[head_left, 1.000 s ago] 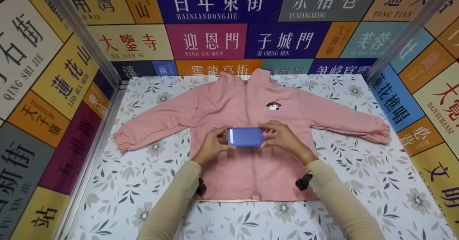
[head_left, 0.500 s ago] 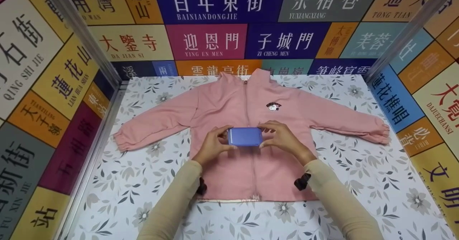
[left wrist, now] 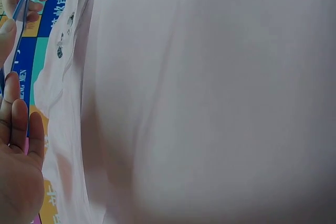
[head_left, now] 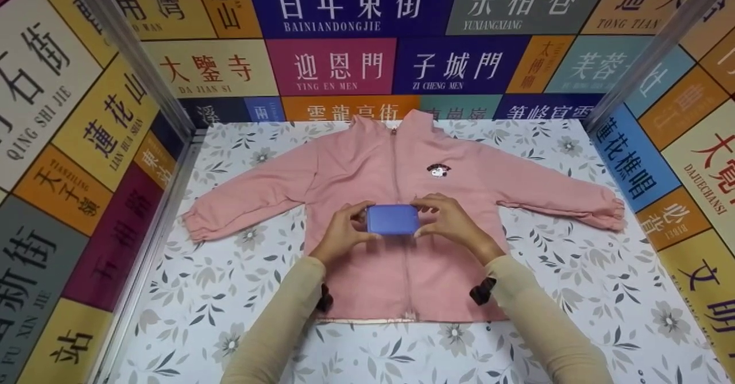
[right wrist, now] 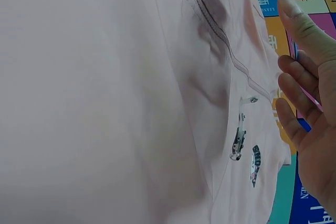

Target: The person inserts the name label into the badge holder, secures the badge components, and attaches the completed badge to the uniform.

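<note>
- Hands both busy: left hand (head_left: 340, 230) and right hand (head_left: 451, 217) pinch the blue phone (head_left: 393, 219) at its two short ends, thumbs on the near side.
- Phone held crosswise above the jacket (head_left: 356, 283), over the zip (head_left: 407, 275), well inside the table's (head_left: 195, 292) edges.
- Handling, I'd judge: light, stiff, slick, breakable if dropped; the short ends make a sensible hold.
- Jacket looks soft and light, lying front up: collar at the table's far edge, hem short of the near edge.
- Signs (head_left: 332, 65) beyond the far edge.
- White strip at the phone's left end: gone since a second ago! Jacket unmoved.
</note>
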Motion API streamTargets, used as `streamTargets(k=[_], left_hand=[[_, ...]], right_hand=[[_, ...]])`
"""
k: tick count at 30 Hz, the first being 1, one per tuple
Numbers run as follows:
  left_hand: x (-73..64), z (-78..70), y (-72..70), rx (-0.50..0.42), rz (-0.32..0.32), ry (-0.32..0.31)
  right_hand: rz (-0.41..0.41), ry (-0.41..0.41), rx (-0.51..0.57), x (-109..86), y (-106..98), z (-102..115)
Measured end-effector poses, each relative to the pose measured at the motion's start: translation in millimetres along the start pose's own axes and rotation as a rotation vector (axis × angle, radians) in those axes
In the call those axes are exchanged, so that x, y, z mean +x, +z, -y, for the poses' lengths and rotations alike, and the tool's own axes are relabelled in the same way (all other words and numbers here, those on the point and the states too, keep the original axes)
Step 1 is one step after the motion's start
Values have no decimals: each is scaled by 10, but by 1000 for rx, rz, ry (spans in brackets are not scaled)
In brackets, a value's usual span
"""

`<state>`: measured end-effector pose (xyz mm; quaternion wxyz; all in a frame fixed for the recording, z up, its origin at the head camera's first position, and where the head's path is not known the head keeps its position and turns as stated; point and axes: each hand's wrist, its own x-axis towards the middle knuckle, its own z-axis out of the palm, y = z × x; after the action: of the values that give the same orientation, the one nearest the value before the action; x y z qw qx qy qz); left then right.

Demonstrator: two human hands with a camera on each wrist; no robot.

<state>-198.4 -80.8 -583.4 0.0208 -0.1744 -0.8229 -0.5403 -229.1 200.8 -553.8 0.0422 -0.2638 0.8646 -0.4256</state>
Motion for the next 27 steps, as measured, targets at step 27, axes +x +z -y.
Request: streamTargets(k=[27], left_hand=[[-34,9,-48,-83,-13,-64]], right_hand=[[-31,77,135,-25,-47,-15]])
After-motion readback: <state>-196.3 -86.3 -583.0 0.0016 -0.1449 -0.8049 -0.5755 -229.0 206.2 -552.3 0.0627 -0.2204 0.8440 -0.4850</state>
